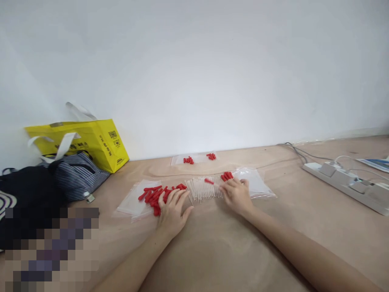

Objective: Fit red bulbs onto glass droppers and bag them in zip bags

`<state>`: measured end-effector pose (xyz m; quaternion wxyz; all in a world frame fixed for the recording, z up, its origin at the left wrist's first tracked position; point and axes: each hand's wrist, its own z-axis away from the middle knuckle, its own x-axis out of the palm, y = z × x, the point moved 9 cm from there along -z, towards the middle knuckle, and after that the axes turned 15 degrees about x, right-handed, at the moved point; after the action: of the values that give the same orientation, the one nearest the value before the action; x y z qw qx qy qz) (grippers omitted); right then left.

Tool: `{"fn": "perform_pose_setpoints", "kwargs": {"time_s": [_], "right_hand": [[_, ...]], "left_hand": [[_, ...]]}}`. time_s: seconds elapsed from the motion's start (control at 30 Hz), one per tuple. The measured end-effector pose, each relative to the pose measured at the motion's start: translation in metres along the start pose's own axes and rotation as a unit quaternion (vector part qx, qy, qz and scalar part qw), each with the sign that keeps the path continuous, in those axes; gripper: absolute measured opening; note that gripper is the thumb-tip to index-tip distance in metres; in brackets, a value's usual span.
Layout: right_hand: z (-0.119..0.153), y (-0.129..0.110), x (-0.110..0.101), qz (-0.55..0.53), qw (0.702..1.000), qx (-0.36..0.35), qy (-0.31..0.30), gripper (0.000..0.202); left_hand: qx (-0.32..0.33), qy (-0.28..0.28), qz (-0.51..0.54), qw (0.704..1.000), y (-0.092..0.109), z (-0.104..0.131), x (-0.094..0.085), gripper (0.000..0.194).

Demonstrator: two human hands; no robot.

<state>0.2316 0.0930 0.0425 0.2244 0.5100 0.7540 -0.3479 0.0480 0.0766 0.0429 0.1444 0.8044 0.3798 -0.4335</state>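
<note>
My left hand [174,209] lies over the right side of a pile of red elongated pieces [152,194], its fingers stretched and apart. Its thumb points at a row of thin white sticks [202,190], which lie side by side on the table. One loose red piece [208,181] rests across the sticks. At the right end of the row is my right hand [237,196], fingers bent down and fingertips close together at the sticks; what they hold, if anything, is hidden. Just beyond them sits a small group of red pieces [226,176].
Clear plastic bags lie under the pile [127,202] and right of the row [255,184]. Another bag [200,158] with red pieces is near the wall. A yellow bag [106,142], striped bag [80,178] and dark bag [33,198] stand left; a power strip [340,182] lies right.
</note>
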Motion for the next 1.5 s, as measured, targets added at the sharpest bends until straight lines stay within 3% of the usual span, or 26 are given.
{"fn": "perform_pose_setpoints", "kwargs": {"time_s": [0.1, 0.2, 0.4, 0.6, 0.7, 0.9, 1.03, 1.13, 1.3, 1.43, 1.5], "right_hand": [[-0.011, 0.039, -0.001, 0.064, 0.99, 0.115, 0.041, 0.024], [-0.014, 0.053, 0.011, 0.126, 0.981, 0.15, 0.009, 0.022], [-0.014, 0.05, 0.029, 0.169, 0.971, 0.157, -0.053, 0.014], [-0.013, 0.048, 0.029, 0.159, 0.974, 0.15, -0.055, 0.018], [-0.015, 0.04, 0.028, 0.143, 0.976, 0.149, -0.064, 0.023], [-0.02, 0.037, 0.043, 0.151, 0.943, 0.223, -0.193, 0.027], [-0.023, 0.037, 0.049, 0.154, 0.928, 0.25, -0.229, 0.027], [-0.025, 0.037, 0.052, 0.157, 0.924, 0.26, -0.231, 0.026], [-0.027, 0.036, 0.055, 0.155, 0.925, 0.263, -0.227, 0.027], [-0.026, 0.032, 0.053, 0.148, 0.931, 0.252, -0.217, 0.026], [-0.025, 0.028, 0.049, 0.137, 0.941, 0.238, -0.198, 0.026]], "left_hand": [[-0.046, 0.004, -0.034, 0.998, -0.013, 0.004, -0.001, 0.029], [-0.063, -0.004, -0.049, 0.997, -0.017, 0.005, -0.001, 0.021], [-0.071, -0.012, -0.055, 0.996, -0.022, 0.007, 0.002, 0.02], [-0.066, -0.007, -0.07, 0.995, -0.027, 0.004, -0.002, 0.021], [-0.083, -0.013, -0.072, 0.994, -0.039, -0.005, -0.004, 0.02], [-0.123, -0.138, 0.003, 0.983, -0.073, -0.024, 0.026, 0.031], [-0.121, -0.162, 0.03, 0.979, -0.079, -0.029, 0.037, 0.026], [-0.12, -0.16, 0.04, 0.979, -0.078, -0.03, 0.036, 0.023], [-0.112, -0.123, 0.036, 0.985, -0.069, -0.029, 0.014, 0.018], [-0.069, -0.046, 0.058, 0.995, -0.038, -0.018, -0.007, 0.014], [-0.035, -0.03, 0.088, 0.995, -0.016, -0.009, -0.008, 0.012]]}}
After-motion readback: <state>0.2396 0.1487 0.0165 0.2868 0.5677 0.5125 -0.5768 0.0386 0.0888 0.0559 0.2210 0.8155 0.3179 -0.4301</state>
